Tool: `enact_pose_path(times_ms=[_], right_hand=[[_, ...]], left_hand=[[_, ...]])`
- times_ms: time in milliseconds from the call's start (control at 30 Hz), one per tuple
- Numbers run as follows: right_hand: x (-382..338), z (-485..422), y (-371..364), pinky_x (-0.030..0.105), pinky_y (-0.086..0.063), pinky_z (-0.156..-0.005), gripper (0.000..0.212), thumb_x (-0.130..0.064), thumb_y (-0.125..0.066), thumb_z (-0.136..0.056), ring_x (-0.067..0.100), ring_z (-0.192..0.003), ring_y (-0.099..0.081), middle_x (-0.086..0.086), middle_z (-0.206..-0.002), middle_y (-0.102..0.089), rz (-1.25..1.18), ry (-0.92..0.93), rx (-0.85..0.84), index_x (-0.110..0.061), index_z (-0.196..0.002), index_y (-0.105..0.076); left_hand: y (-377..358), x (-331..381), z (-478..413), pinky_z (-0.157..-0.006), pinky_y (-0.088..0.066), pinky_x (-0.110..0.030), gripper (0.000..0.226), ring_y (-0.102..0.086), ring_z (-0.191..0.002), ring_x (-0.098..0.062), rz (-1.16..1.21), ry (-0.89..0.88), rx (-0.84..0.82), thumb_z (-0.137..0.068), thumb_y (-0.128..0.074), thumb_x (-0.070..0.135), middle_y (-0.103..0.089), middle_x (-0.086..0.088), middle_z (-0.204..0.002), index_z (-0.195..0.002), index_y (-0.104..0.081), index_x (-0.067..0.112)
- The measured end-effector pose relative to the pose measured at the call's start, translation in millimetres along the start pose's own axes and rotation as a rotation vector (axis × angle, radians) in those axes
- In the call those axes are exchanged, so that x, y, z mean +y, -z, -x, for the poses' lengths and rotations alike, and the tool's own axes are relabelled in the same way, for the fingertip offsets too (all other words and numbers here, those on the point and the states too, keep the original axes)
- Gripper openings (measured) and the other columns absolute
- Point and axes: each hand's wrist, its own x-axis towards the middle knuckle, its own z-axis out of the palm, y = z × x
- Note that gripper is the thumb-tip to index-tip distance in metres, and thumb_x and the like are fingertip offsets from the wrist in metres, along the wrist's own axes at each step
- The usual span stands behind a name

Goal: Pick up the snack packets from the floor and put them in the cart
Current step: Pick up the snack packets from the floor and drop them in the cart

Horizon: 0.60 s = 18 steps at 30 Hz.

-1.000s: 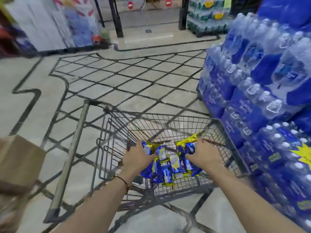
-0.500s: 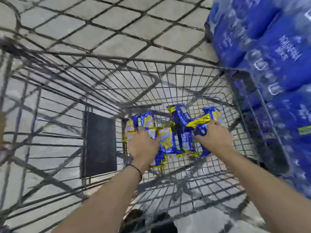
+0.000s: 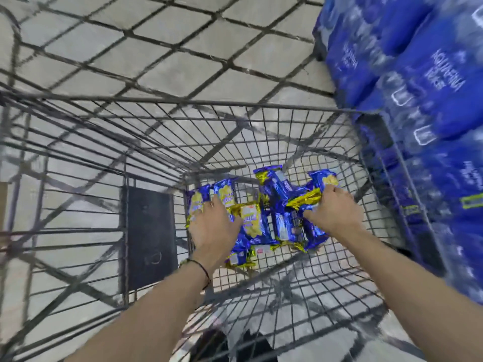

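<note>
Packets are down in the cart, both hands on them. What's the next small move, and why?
Probably let go and lift both hands out: the packets already lie on the mesh bottom of the cart, the left hand resting on them, the right hand gripping some.

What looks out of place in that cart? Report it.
The snack packets lie in a jumbled heap at the bottom of the cart, overlapping at mixed angles rather than stacked. The left hand rests on the pile; the right hand grips its far side. No tear or spill shows, though the picture is blurred.
</note>
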Motion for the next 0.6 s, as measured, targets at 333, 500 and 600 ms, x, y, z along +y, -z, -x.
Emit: enact_pose_path(times_ms=[333, 500, 600], right_hand=[[38, 89, 128, 0.046, -0.042, -0.099, 0.075, -0.065, -0.06, -0.076, 0.031, -0.126, -0.04, 0.009, -0.135, -0.045, 0.108, 0.043, 0.173, -0.02, -0.133, -0.042], [90, 190, 182, 0.047, -0.047, -0.092, 0.061, -0.058, -0.057, -0.078, 0.032, -0.121, -0.044, 0.006, -0.127, -0.049, 0.012, -0.177, 0.346, -0.022, -0.126, -0.046], [124, 280, 189, 0.046, -0.048, -0.087, 0.062, -0.062, -0.056, -0.078, 0.034, -0.117, -0.047, 0.007, -0.124, -0.05, -0.046, -0.353, 0.413, -0.021, -0.124, -0.046]], left_hand=[[154, 62, 36, -0.103, -0.039, -0.046, 0.064, -0.039, -0.133, -0.031, -0.292, -0.391, 0.003, -0.09, -0.054, 0.053, -0.044, -0.009, -0.143, -0.141, -0.037, 0.017], [207, 110, 89, -0.098, -0.043, -0.045, 0.061, -0.044, -0.126, -0.028, -0.363, -0.688, 0.075, -0.085, -0.056, 0.055, -0.047, -0.006, -0.136, -0.135, -0.043, 0.023], [220, 138, 143, -0.098, -0.042, -0.045, 0.064, -0.048, -0.124, -0.028, -0.433, -0.895, 0.106, -0.081, -0.058, 0.061, -0.051, -0.005, -0.133, -0.132, -0.045, 0.024]])
